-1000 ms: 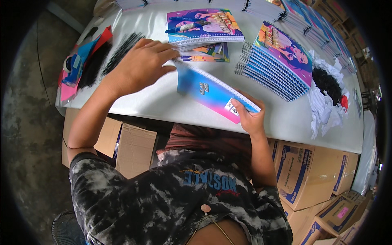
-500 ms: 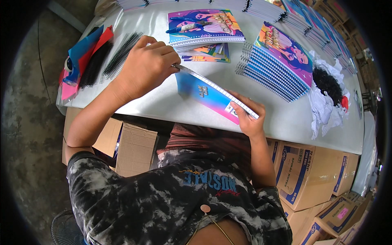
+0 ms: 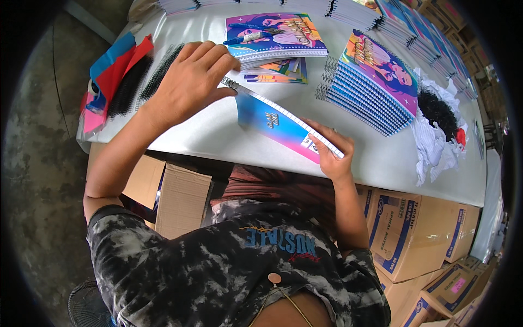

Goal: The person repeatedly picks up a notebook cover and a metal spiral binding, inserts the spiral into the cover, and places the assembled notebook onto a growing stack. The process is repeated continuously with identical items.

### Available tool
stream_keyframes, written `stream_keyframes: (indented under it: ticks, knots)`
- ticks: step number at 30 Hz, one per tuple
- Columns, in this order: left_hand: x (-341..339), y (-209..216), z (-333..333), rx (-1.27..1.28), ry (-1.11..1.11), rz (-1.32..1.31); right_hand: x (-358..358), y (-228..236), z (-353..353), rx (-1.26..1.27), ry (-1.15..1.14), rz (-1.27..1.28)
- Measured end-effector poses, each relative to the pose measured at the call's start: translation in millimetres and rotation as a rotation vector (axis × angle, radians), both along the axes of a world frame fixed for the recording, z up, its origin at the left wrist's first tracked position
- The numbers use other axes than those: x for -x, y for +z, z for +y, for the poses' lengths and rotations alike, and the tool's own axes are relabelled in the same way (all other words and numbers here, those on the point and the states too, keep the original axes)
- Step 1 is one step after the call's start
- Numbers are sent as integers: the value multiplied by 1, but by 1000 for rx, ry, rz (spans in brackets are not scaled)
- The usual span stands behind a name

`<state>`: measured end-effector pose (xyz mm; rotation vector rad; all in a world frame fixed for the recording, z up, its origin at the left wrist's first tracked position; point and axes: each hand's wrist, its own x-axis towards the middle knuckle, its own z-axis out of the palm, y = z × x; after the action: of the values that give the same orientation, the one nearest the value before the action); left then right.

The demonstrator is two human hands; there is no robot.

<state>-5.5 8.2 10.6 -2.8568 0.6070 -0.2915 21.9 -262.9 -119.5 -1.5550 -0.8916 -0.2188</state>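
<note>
A notebook (image 3: 277,121) is clamped in the right hand (image 3: 334,155) over the near side of the worktop (image 3: 190,133), its coil (image 3: 230,83) apparently threaded only at the left end, where the grip of the left hand (image 3: 195,80) is parted; a bound stack (image 3: 376,82) is seen right, an unbound pile (image 3: 308,34) seemingly pending far

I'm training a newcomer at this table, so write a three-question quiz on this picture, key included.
1. Which hand grips the lower right end of the thin blue-and-pink paper notebook: (a) left, (b) right, (c) neither?
2. True or false: the crumpled white material lies to the right of the purple-covered stack of spiral-bound notebooks.
3. What sticks out at the held notebook's upper left end?

Key: 1. b, the right hand. 2. True. 3. A dark spiral coil, beside the left hand.
</note>
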Motion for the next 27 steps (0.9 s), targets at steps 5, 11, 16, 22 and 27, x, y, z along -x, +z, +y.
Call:
stream_keyframes:
  ticks: [5,11,16,22,27]
  knots:
    - [7,-90,3,383,-133,-488,3,-2,6,18,16,-172]
    - [12,-106,3,231,-380,-766,7,-1,8,-1,23,-234]
    - [35,-201,7,468,-186,-471,6,-3,21,-40,13,-291]
    - [-26,-118,19,740,-321,-1066,9,0,21,-36,106,-321]
    - [33,-175,-17,325,-455,-499,-1,-1,23,-29,35,-272]
